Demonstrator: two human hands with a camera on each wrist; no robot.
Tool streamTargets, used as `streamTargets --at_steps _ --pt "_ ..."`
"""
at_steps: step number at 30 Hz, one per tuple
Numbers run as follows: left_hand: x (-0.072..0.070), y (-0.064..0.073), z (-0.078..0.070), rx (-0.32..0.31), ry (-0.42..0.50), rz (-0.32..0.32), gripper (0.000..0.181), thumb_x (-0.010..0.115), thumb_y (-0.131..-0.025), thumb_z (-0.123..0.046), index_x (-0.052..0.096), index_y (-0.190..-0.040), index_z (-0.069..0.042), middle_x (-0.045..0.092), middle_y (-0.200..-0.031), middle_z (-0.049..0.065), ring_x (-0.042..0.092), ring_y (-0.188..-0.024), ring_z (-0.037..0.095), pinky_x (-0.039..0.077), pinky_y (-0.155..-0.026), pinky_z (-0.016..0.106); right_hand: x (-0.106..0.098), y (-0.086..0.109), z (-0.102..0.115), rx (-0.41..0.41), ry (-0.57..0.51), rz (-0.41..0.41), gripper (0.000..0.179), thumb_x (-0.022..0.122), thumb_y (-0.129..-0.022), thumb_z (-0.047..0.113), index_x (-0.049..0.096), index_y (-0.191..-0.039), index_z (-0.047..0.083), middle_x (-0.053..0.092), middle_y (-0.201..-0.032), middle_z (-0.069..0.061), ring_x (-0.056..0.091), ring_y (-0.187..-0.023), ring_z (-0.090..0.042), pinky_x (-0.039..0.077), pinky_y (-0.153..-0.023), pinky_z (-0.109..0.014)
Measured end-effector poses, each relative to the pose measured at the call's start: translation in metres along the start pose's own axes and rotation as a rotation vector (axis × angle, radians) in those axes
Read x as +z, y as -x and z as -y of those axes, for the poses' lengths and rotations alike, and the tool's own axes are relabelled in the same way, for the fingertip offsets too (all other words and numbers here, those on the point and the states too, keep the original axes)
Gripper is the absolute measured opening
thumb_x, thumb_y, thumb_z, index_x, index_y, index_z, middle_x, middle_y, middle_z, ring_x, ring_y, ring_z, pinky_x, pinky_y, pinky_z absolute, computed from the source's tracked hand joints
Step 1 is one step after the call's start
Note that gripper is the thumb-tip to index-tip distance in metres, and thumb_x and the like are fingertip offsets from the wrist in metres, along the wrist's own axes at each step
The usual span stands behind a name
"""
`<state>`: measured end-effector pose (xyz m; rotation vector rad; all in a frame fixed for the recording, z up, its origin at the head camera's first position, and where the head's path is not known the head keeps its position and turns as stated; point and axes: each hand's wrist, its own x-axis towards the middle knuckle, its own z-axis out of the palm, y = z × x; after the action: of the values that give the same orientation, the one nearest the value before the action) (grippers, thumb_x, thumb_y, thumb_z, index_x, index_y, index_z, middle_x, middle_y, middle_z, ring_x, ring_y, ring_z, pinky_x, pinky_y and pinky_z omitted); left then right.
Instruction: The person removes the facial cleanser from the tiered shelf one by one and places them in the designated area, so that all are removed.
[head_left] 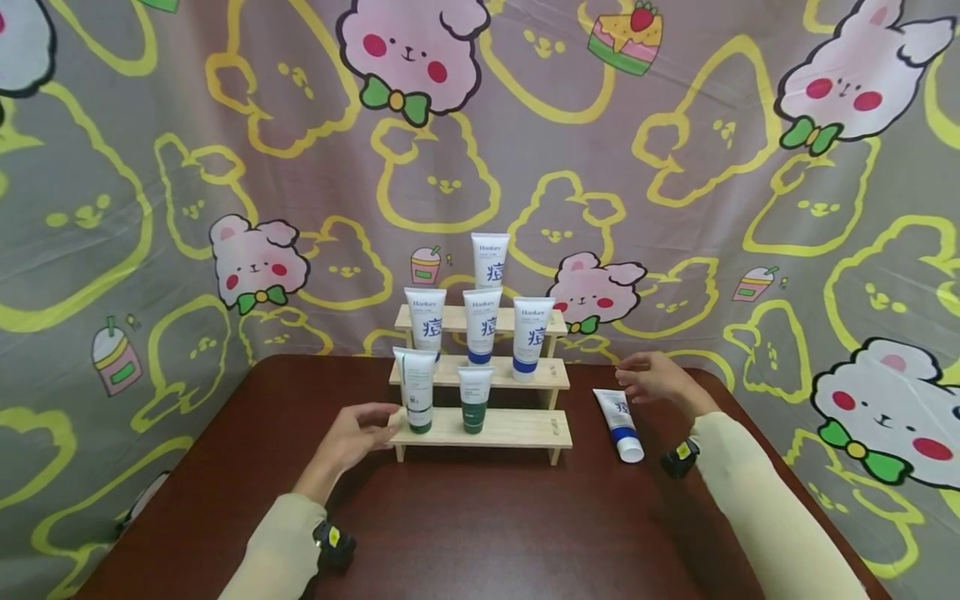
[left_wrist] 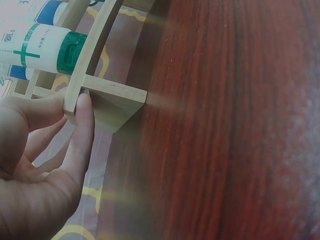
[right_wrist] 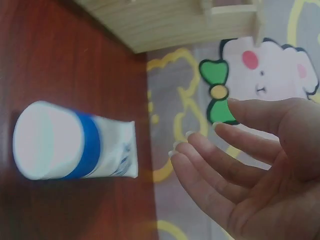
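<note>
A stepped wooden display rack (head_left: 517, 429) stands on the table. My left hand (head_left: 358, 436) pinches the left end of its lowest shelf between thumb and fingers, plain in the left wrist view (left_wrist: 47, 155). Beside those fingers stands a white tube with a green cap (head_left: 417, 387); a smaller white-and-green tube (head_left: 474, 400) is to its right. Right of the rack, a white squeeze tube with a blue band (head_left: 621, 425) lies on the table, its white cap toward me. Near its crimped end hovers my right hand (head_left: 656, 379), fingers loosely bent, apart from the tube and holding nothing (right_wrist: 250, 175).
Three white tubes with blue bands (head_left: 483, 327) stand in a row above the lowest shelf, and another white tube (head_left: 490, 260) rises behind them at the top. The dark reddish-brown table (head_left: 480, 525) meets a cartoon-printed curtain (head_left: 322, 192) at the back.
</note>
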<state>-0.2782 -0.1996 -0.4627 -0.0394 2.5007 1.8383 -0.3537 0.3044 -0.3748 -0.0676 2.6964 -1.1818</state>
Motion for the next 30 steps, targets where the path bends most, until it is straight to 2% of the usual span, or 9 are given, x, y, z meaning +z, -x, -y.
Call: streamTargets --at_steps 7,14,18,24,26,30 --pt "-0.001 -0.003 -0.003 0.0 -0.021 0.015 0.04 0.074 -0.092 -0.003 0.067 -0.132 -0.001 0.062 -0.14 0.025 0.071 -0.103 0.024 0.066 -0.084 0.038 -0.012 -0.004 0.029 -0.064 -0.072 -0.012 0.052 0.062 -0.104 0.022 0.05 -0.142 -0.01 0.061 -0.135 -0.034 0.071 -0.084 -0.012 0.067 -0.08 -0.037" --pt "-0.003 -0.006 -0.006 0.006 -0.019 0.014 0.04 0.074 -0.093 -0.003 0.066 -0.132 -0.001 0.062 -0.141 0.024 0.072 -0.103 0.024 0.066 -0.084 0.037 -0.022 0.0 0.065 -0.113 -0.078 -0.067 0.052 0.064 -0.103 0.028 0.053 -0.142 -0.005 0.061 -0.136 -0.033 0.072 -0.089 -0.014 0.065 -0.075 -0.025" --pt "-0.002 -0.007 -0.004 0.01 0.003 0.022 0.04 0.073 -0.093 -0.002 0.066 -0.133 0.0 0.062 -0.139 0.025 0.072 -0.102 0.022 0.066 -0.083 0.036 -0.025 0.004 0.083 -0.141 -0.081 -0.095 0.053 0.064 -0.103 0.032 0.054 -0.142 -0.002 0.062 -0.136 -0.03 0.071 -0.09 -0.01 0.065 -0.078 -0.024" --pt "-0.001 -0.006 -0.003 0.011 0.018 0.027 0.04 0.072 -0.093 0.0 0.065 -0.132 0.002 0.062 -0.138 0.026 0.072 -0.099 0.02 0.067 -0.082 0.036 -0.03 0.01 0.103 -0.238 -0.075 -0.157 0.053 0.063 -0.103 0.035 0.058 -0.14 -0.002 0.064 -0.135 -0.028 0.069 -0.09 -0.004 0.063 -0.08 -0.023" --pt "-0.001 -0.005 -0.003 0.009 0.02 0.029 0.04 0.072 -0.093 0.0 0.065 -0.132 0.002 0.062 -0.138 0.027 0.072 -0.099 0.02 0.067 -0.082 0.036 -0.031 0.01 0.108 -0.262 -0.06 -0.178 0.053 0.063 -0.103 0.036 0.059 -0.139 -0.002 0.065 -0.134 -0.027 0.069 -0.094 -0.007 0.063 -0.08 -0.024" --pt "-0.001 -0.004 0.0 0.009 0.026 0.03 0.041 0.073 -0.092 0.001 0.065 -0.132 0.003 0.062 -0.138 0.027 0.072 -0.099 0.02 0.067 -0.082 0.036 -0.03 0.01 0.121 -0.279 -0.064 -0.192 0.053 0.065 -0.101 0.038 0.06 -0.139 0.001 0.065 -0.135 -0.025 0.071 -0.105 -0.019 0.063 -0.084 -0.027"
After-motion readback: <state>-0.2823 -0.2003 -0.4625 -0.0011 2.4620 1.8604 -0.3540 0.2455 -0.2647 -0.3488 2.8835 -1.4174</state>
